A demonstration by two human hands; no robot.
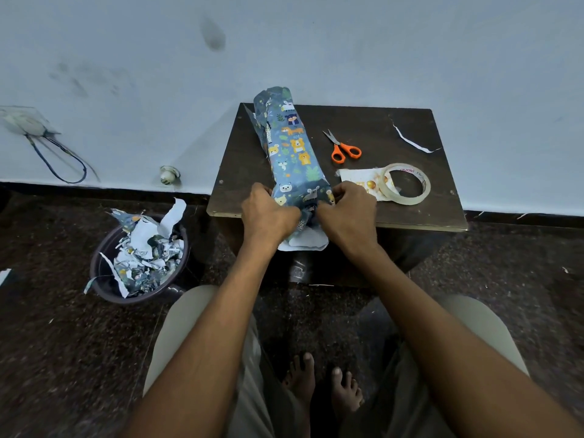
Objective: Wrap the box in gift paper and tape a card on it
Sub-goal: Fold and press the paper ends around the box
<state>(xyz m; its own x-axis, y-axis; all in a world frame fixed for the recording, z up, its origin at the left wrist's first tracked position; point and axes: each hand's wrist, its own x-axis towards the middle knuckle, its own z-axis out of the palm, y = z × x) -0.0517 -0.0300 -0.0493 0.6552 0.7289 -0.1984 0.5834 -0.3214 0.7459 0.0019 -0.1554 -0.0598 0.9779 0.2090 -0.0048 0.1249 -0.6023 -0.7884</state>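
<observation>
A long box wrapped in blue animal-print gift paper lies lengthwise on the small dark table, its far end near the wall. My left hand and my right hand pinch the loose paper at the near end, fingers curled into the folds from either side. A white underside flap of paper hangs over the table's front edge below my hands. The box itself is hidden under the paper. A white card with gold ornaments lies to the right, partly under the tape roll.
Orange-handled scissors lie right of the box. A thin paper strip sits at the table's back right. A dark bin full of paper scraps stands on the floor at left. The wall rises just behind the table.
</observation>
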